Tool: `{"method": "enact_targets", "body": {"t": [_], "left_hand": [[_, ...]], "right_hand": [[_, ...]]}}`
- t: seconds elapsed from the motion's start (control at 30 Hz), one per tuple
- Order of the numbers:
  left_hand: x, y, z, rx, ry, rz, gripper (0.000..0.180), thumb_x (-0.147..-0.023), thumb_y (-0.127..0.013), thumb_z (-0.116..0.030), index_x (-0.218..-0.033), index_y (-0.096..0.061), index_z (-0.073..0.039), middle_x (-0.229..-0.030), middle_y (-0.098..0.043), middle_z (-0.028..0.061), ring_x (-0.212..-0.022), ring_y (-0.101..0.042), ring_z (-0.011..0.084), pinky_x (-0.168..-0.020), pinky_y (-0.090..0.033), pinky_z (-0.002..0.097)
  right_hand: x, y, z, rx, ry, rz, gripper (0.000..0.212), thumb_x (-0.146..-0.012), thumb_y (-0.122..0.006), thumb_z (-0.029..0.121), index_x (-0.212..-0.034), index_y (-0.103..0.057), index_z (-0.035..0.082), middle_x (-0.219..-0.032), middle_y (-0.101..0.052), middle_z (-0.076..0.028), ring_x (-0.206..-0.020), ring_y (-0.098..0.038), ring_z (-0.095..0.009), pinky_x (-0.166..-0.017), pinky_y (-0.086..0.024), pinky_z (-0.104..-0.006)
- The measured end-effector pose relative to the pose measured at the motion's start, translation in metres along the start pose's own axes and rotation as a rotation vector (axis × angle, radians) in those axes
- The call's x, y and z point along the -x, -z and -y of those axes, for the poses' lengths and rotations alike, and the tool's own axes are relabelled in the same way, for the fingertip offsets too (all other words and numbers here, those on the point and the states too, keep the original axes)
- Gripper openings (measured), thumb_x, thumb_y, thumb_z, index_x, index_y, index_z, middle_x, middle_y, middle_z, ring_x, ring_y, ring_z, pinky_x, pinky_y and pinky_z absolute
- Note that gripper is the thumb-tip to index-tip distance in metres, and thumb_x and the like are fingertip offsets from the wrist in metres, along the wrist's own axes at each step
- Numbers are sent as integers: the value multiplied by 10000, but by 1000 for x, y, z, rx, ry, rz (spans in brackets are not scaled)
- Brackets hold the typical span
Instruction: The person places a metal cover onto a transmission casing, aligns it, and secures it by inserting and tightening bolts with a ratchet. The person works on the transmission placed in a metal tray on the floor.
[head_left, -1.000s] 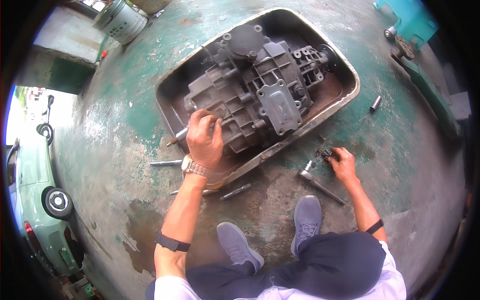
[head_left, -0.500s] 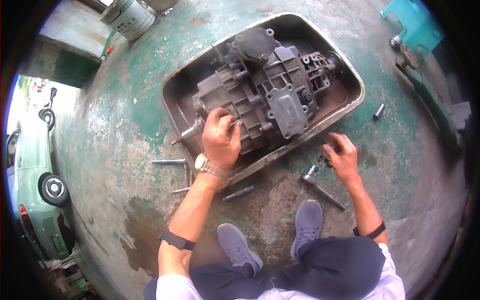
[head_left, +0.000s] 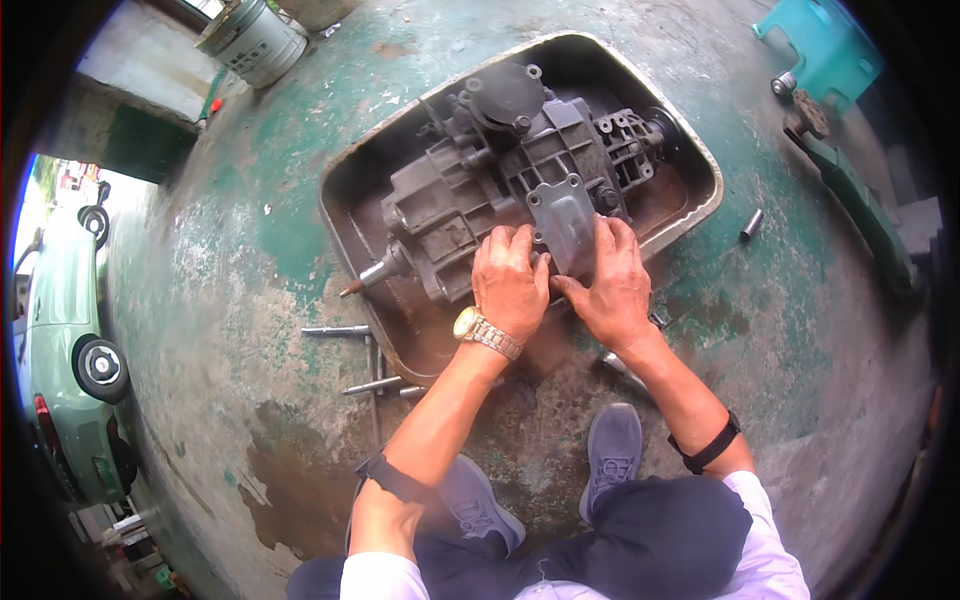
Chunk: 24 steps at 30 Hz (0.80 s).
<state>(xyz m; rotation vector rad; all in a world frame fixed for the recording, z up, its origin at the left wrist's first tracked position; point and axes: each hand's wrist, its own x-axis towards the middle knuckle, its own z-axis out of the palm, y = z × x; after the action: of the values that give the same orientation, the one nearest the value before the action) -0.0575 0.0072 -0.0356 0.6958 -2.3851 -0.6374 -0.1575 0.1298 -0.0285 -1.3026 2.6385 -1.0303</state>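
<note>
A grey gearbox lies in a deep metal tray. On its near side sits a flat cover plate with bolt holes round its rim. My left hand, a gold watch at its wrist, is at the plate's left edge with fingers bent together; whatever lies under the fingertips is hidden. Along the plate's right edge run the fingers of my right hand, its thumb by the lower corner, gripping the plate from both sides. Both hands hide the plate's lower part.
Socket wrenches lie on the floor left of the tray. Another ratchet is partly under my right forearm. A loose socket lies at right, near a green jack-like tool and a turquoise stool. A bucket stands at far left.
My left hand has moved right, from the gearbox's left part to the cover plate. My right hand has left the small parts on the floor and come up to the plate's right edge.
</note>
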Motion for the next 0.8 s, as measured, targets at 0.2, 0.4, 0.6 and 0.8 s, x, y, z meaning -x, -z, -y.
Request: {"method": "enact_targets", "body": {"t": [0.2,0.4,0.6,0.8], "left_hand": [[1,3,2,40,5,11,365,-794,-705,-77,-1145,-649,9,-1011,-610,189,-943,-599,383,-830,-500,462],[1,4,3,37,-13,15,349,-792,-702,-67,-1130,-660,10,-1004,-612,188,-939,-600,382,-830,-502,461],[-1,4,4,43,0,10,337,-796,-704,-70,-1120,-662,11,-1004,-615,180,-919,-609,382,-813,-510,453],[2,2,6,57,0,-3,363,-780,-740,-77,-1121,-645,3,-1011,-600,173,-951,-600,362,-840,-495,449]], "right_hand": [[-3,-3,0,20,-16,-12,880,-693,-864,212,-1409,-415,-33,-1335,-474,-232,-1198,-513,-424,-962,-476,-477],[-4,-1,0,2,-19,8,888,-659,-894,228,-1383,-448,-26,-1331,-491,-247,-1203,-528,-426,-971,-481,-464],[-6,6,4,-49,-68,50,871,-656,-896,220,-1371,-462,-25,-1332,-498,-233,-1209,-529,-417,-977,-481,-457],[12,13,-26,-90,11,-70,808,-703,-868,198,-1375,-467,-3,-1347,-509,-217,-1202,-549,-402,-995,-480,-447]]}}
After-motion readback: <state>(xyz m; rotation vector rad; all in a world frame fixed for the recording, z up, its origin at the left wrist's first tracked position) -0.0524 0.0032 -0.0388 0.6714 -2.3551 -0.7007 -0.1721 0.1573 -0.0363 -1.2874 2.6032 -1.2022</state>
